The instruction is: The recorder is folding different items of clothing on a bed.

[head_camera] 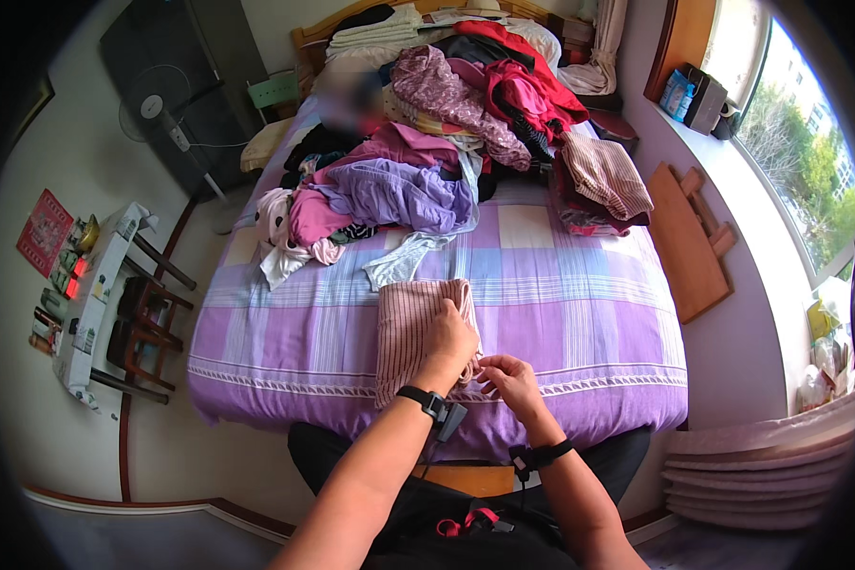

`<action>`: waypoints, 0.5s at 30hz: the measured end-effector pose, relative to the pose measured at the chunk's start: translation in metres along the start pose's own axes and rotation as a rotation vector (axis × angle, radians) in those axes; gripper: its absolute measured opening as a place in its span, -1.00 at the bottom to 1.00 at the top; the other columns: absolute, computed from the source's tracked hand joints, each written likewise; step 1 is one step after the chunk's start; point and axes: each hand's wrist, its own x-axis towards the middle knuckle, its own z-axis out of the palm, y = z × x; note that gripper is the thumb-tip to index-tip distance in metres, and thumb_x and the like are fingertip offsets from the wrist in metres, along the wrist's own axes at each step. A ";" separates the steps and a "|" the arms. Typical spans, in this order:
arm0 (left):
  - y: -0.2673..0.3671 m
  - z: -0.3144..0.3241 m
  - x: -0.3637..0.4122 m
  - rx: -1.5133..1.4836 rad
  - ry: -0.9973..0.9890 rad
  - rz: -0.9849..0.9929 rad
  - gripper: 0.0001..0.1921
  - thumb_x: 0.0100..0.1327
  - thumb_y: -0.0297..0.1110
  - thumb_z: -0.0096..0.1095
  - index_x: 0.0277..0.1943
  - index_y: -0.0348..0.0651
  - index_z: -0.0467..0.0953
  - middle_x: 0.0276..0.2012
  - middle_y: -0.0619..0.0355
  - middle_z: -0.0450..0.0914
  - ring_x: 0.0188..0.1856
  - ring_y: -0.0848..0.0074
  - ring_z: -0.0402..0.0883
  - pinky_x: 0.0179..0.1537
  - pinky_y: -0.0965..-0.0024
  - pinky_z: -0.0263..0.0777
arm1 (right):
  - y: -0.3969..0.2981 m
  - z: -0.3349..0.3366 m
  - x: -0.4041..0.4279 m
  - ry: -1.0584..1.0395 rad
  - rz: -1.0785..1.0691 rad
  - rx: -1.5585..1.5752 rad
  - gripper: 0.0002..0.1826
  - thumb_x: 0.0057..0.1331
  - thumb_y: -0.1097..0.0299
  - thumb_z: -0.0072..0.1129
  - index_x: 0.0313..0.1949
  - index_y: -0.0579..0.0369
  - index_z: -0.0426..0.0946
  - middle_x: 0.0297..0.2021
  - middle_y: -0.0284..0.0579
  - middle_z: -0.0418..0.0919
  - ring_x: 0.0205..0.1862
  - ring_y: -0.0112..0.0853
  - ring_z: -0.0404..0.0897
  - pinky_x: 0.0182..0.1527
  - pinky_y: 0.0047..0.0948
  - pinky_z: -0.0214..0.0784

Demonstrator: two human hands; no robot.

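A folded pink garment with dark stripes (405,335) lies near the front edge of the bed, on a purple checked bedspread (577,313). My left hand (453,340) rests on its right half, fingers curled; whether they pinch the fabric is hidden. At the garment's lower right edge is my right hand (511,383), its fingertips close to the cloth; whether they hold it cannot be told. Farther up the bed, a loose heap holds a lilac garment (399,194), a pink patterned garment (445,92) and a red garment (534,92). A light grey garment (405,262) trails from it.
A stack of folded clothes (605,178) sits at the bed's right side. Left of the bed stand a fan (152,107), a narrow table (103,285) and stools (146,335). A wooden board (687,246) leans at the right wall, beneath a windowsill (719,153).
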 end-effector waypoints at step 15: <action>-0.152 -0.049 -0.013 -0.131 0.179 -0.206 -0.59 0.23 -0.31 0.46 0.03 -0.39 0.55 -0.07 -0.20 0.67 0.01 0.05 0.67 0.07 0.09 0.55 | 0.010 0.016 0.037 0.364 -0.181 -0.618 -0.29 0.24 -0.03 0.43 0.22 0.22 0.53 -0.05 0.10 0.62 -0.02 -0.12 0.67 -0.01 -0.24 0.55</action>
